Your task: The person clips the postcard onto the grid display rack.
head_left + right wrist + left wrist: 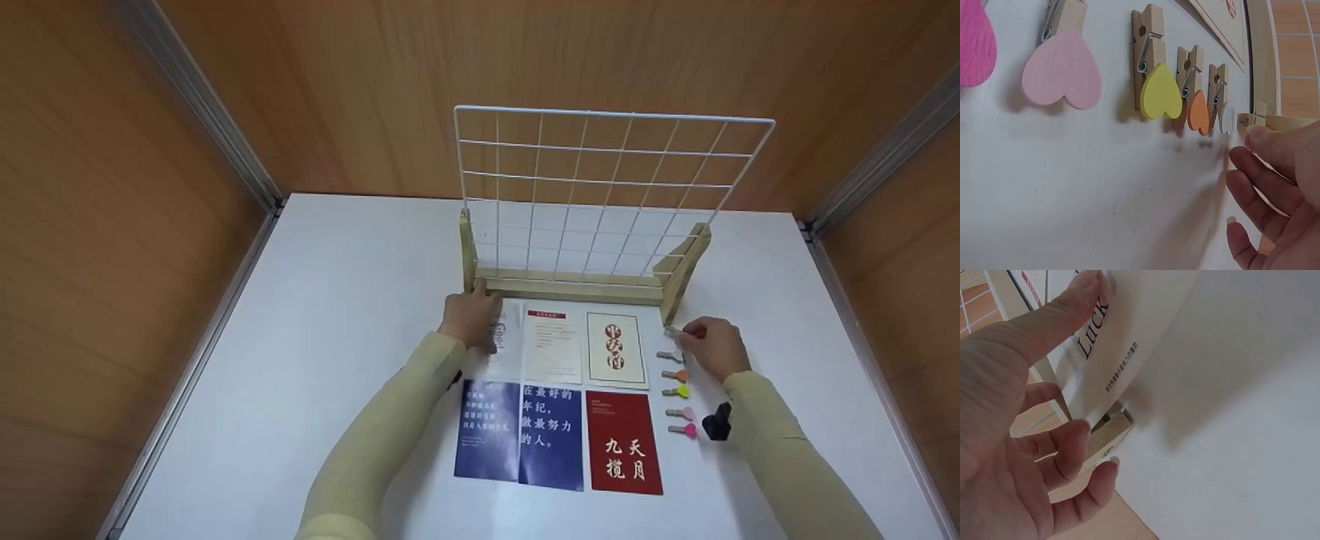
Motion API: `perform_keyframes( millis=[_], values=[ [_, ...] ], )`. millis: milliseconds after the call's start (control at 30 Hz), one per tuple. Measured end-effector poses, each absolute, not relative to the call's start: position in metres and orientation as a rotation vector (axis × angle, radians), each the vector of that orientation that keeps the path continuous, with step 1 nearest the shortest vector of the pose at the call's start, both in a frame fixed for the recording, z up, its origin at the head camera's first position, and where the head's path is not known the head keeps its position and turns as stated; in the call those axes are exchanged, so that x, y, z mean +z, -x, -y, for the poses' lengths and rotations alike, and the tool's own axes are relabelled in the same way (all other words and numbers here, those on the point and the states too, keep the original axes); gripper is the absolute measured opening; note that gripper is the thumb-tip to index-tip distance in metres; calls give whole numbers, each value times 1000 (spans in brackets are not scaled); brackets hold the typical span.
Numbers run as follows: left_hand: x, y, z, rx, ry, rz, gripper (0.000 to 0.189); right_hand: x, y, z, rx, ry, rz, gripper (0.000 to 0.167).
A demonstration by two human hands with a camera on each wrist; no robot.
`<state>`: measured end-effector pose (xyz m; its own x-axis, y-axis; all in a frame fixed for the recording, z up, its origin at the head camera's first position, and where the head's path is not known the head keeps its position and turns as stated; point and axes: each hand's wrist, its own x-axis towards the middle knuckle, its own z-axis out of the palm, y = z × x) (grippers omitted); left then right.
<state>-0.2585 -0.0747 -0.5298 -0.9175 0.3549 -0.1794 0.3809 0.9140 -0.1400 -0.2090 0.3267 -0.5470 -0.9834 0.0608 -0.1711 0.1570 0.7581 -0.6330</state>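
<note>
My left hand is at the white card with "Good Luck" lettering, at the back left of the cards. In the left wrist view the thumb lies on the card's face and the other fingers curl by its corner, near the wooden stand's foot. My right hand pinches a small wooden clothespin between thumb and forefinger, by the stand's right foot; the fingers cover part of it. Below it, a column of heart clothespins holds white, orange, yellow and pink ones.
A white wire grid stands upright in a wooden base behind the cards. Beside the Luck card are a text card and a cream card. Blue cards and a red card form the front row. Wooden walls surround the table.
</note>
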Motion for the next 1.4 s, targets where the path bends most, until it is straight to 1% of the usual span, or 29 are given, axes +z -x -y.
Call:
perform_keyframes(
  millis=[167,467,667,967,1233,1400],
  values=[
    [-529,262,75,-282,-549,-2945,94,-543,212,-328,-1051,-181,-2817,25],
    [-524,265,75,-214,-557,-3032,85,-537,217,-329,-1099,-94,-2929,25],
    [-522,267,73,-153,-580,-3087,71,-528,218,-325,-1131,-50,-3011,29],
    [-514,267,69,-87,-572,-3115,57,-519,217,-321,-1170,3,-3065,22],
    [-502,269,66,-111,-609,-3096,59,-516,215,-322,-1127,55,-3032,22],
    [-494,269,69,-159,-685,-3105,47,-514,215,-320,-1105,89,-3024,21]
  ],
)
